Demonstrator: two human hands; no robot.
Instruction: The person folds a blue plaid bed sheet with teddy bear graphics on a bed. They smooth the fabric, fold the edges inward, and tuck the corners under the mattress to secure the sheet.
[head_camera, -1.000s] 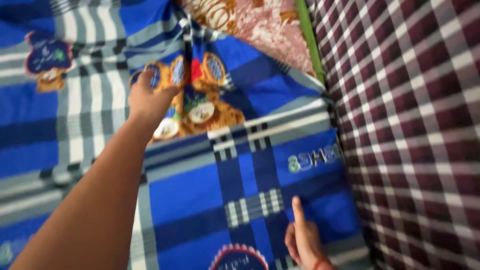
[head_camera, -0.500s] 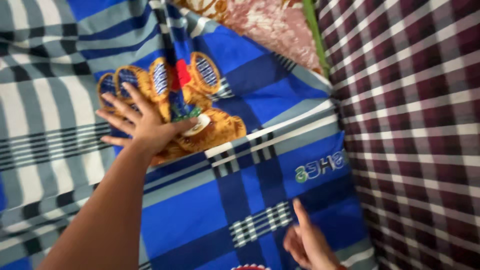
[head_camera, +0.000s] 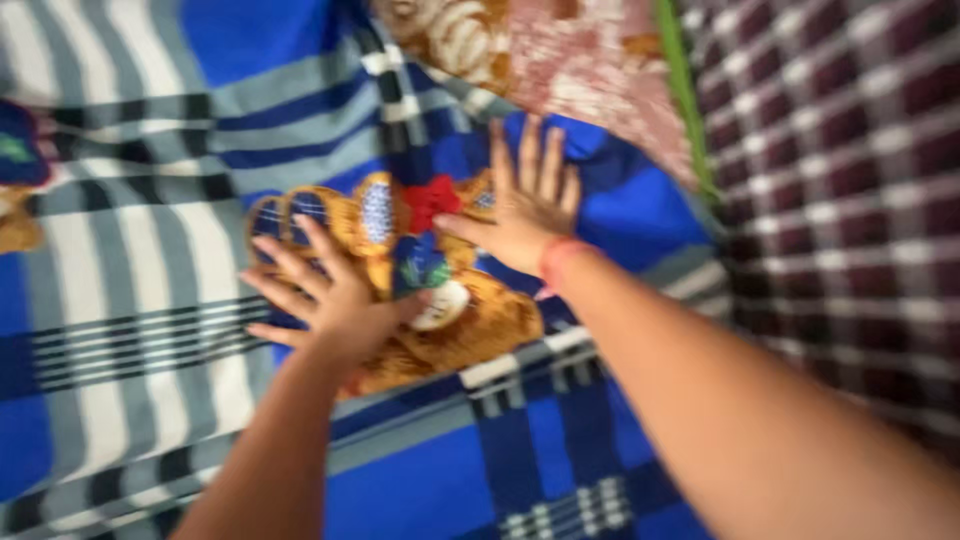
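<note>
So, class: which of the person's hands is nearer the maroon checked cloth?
Right. The right hand lies flat nearer the maroon checked cloth; the left hand rests farther away, on the blue sheet's bear print.

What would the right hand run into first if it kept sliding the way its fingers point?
Probably the pink patterned cloth just past the fingertips of the right hand, beyond the blue checked sheet it lies flat on; the blur leaves this unsure.

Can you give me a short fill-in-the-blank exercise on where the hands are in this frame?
1. Both hands lie flat on the blue checked sheet with fingers ____.
2. The left hand and right hand press on either side of a printed ____ figure.
3. The band on the right wrist is ____ in colour.
4. To the right of the sheet lies a maroon and white ____ cloth.

Missing words: spread; bear; red; checked
</note>
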